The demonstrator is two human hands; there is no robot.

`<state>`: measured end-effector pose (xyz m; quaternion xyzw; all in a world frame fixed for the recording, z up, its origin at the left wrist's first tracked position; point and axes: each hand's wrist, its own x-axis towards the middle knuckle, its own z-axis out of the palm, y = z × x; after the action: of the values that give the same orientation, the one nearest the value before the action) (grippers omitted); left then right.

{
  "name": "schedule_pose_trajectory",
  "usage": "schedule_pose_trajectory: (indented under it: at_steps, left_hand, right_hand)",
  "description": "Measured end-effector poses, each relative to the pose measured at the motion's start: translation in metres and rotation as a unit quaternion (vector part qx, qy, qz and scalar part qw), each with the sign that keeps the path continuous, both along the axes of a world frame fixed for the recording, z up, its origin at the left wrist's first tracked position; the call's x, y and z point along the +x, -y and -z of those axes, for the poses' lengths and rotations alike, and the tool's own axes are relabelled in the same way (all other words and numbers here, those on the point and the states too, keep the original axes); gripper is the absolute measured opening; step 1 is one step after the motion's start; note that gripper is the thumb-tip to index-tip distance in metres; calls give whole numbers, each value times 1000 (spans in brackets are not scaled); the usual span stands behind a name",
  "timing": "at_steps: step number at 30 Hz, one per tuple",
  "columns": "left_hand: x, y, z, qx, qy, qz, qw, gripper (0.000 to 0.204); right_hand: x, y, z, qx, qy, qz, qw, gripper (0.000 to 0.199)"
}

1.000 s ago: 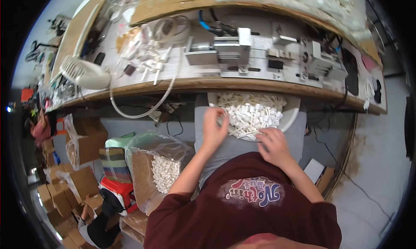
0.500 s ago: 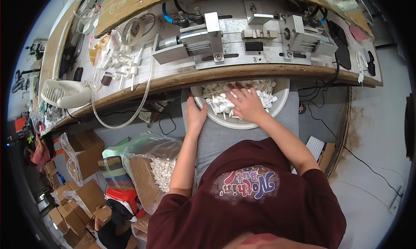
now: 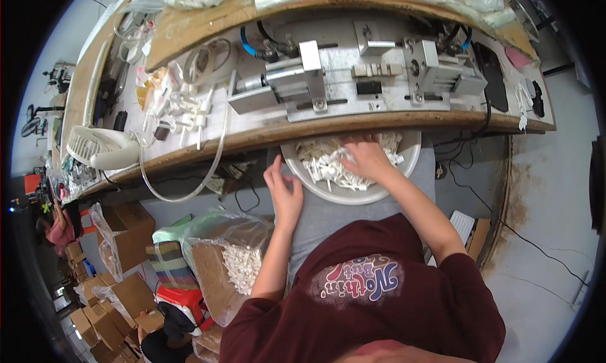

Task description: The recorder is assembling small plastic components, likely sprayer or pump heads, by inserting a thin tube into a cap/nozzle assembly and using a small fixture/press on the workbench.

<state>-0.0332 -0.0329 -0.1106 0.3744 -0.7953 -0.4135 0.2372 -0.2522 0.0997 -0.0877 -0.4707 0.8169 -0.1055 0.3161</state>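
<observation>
Here, right hand buried palm-down, fingers spread, in white plastic pieces filling a round bowl; left hand open, touching the bowl's near-left rim.

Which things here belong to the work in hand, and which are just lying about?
In use:
- right hand, down among the white plastic parts
- left hand, at the rim
- grey basin on the lap

Lying about:
- small white fan
- clear tube
- metal fixture
- bagged box of white parts
</observation>
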Motion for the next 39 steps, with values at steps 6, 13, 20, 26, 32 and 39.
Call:
schedule_pose_trajectory:
  at_steps: [6,13,20,26,32,39]
  left_hand:
    - [-5,-16,-50,-78,-104,36,991,68]
    - [-32,-23,-88,-127,-207,125,962,72]
    - [-43,-39,-107,-155,-257,180,937,69]
    - [-38,-47,-104,-151,-249,200,935,64]
    - [-30,-45,-101,-146,-228,206,941,64]
    - [-50,-37,-128,-195,-245,250,916,61]
  right_hand:
    - [18,-40,-59,-395,-59,-206,893,26]
    - [-54,22,-223,-588,-174,-31,789,13]
    - [-134,145,-276,-505,-377,-80,773,23]
    - [-141,183,-282,-216,-398,-30,891,37]
    - [-144,160,-288,-134,-329,-24,935,30]
    - [-156,130,-292,-245,-340,60,906,24]
